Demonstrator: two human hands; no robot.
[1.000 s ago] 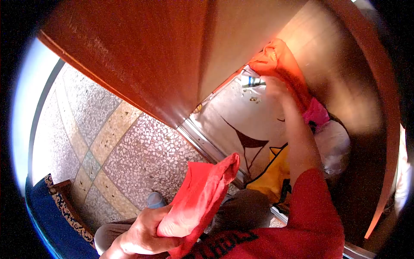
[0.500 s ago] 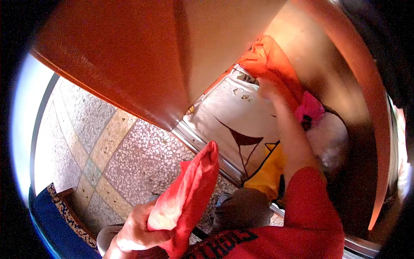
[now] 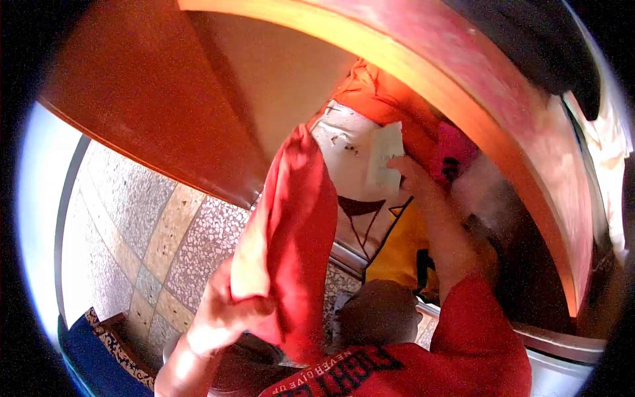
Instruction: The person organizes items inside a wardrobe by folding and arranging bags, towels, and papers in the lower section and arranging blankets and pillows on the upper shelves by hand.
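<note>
My left hand is closed around the lower end of a red folded cloth, which stands upright above my lap. Inside the cabinet, my right hand grips a pale, flat slip like paper or card. Beneath it lies a white cloth item with a dark printed pattern. Farther back is a bunched orange cloth, with a magenta cloth beside it. A yellow cloth lies nearer to me, below my right forearm.
An orange-brown cabinet door stands open at the left. The cabinet's curved-looking orange edge arches over my right arm. Speckled tile floor shows at the left, with a blue item at the lower left.
My left hand has raised the red cloth, which now appears wider and covers part of the white item. My right hand has drawn back toward me with the pale slip. My view has shifted.
</note>
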